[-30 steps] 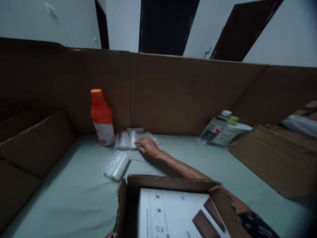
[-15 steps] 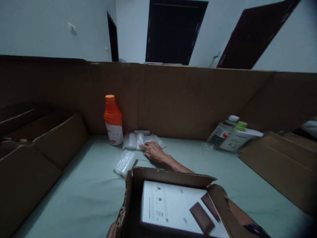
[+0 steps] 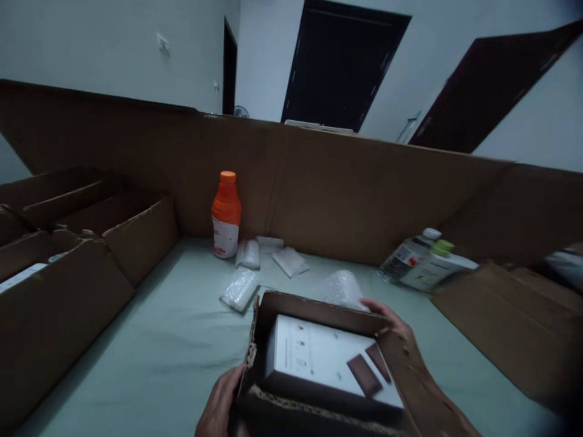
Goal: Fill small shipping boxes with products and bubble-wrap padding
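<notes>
An open cardboard box (image 3: 314, 303) with rough-cut edges is close in front of me. In it lies a white carton (image 3: 314, 352) printed with brown shapes and small drawings. My left hand (image 3: 221, 400) is closed around the box's left side, its fingers partly hidden. Just beyond the far right corner, my right hand (image 3: 394, 328) holds a piece of bubble wrap (image 3: 344, 288), slightly blurred; the wrist passes behind the box's right wall. More bubble wrap pieces (image 3: 240, 289) lie on the pale green cloth, several of them near the orange bottle.
An orange bottle (image 3: 226, 212) stands by the cardboard wall (image 3: 337, 188) at the back. Open cardboard boxes (image 3: 68, 297) line the left. At the right, a clear bottle (image 3: 407, 255) and a white bottle with green cap (image 3: 432, 271) lean beside another cardboard box (image 3: 501, 328).
My right hand has drawn back from the bubble wrap pile to the box's far right corner, bringing one piece along. The view has shifted, and the box appears slightly tilted.
</notes>
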Demonstrator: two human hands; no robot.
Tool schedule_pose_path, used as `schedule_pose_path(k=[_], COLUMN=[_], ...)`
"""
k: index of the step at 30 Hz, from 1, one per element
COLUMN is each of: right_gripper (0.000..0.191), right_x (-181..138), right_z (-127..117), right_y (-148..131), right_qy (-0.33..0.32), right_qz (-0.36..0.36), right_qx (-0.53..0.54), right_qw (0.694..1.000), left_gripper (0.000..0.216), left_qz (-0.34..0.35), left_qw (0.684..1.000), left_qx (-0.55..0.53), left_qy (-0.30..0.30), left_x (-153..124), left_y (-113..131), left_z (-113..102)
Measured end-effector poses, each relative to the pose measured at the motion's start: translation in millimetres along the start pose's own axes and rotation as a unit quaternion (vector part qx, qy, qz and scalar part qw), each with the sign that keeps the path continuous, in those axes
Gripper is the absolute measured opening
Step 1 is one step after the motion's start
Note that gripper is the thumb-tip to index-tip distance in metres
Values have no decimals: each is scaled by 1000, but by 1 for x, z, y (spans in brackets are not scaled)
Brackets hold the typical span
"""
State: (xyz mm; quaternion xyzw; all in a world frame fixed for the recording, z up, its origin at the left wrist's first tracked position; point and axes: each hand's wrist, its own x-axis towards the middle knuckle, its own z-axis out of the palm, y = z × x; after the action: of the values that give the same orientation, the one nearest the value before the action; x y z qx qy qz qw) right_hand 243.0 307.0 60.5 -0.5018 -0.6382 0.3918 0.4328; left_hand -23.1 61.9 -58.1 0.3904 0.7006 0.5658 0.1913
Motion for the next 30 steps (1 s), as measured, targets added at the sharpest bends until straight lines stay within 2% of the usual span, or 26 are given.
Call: schedule_pose_path(k=[2, 4, 6, 8, 11, 15, 18, 21, 25, 27, 30], right_gripper=[48, 45, 41, 39, 38, 45, 52, 48, 43, 38, 29], right_x=[-50, -99, -135, -152, -153, -139, -123, -104, -100, -115, -145], right_z=[-34, -50, -47, -32, -5, 24, 40, 50, 42, 25, -9], right_y=[2, -3, -10, -15, -17, -14, -10, -8, -9, -8, 0], right_qy=[50, 84, 100, 100, 71, 35, 46, 57, 72, 80, 97], right_qz=[64, 105, 122, 118, 106, 91, 71, 74, 70, 63, 51], right_qx=[35, 88, 149, 181, 220, 258, 251, 241, 220, 205, 179], right_qw=[996, 987, 976, 971, 967, 961, 964, 966, 970, 974, 978], left_gripper=[48, 48, 48, 48, 47, 46, 44, 46, 50, 53, 63], left_qz=[17, 2, -11, -6, 30, 72, 64, 48, 41, 41, 2], left_qw=[999, 997, 997, 996, 993, 989, 991, 993, 995, 996, 997], left_qx=[-20, -18, -7, 6, 18, 26, 39, 34, 21, 10, -6], left_qy=[-38, -70, -77, -89, -113, -126, -113, -102, -92, -81, -73], left_x=[3, 7, 11, 14, 16, 20, 28, 41, 49, 44, 28], left_y=[5, 11, 18, 25, 29, 25, 25, 32, 43, 44, 39], left_z=[-13, -25, -32, -34, -34, -34, -29, -20, -14, -16, -24])
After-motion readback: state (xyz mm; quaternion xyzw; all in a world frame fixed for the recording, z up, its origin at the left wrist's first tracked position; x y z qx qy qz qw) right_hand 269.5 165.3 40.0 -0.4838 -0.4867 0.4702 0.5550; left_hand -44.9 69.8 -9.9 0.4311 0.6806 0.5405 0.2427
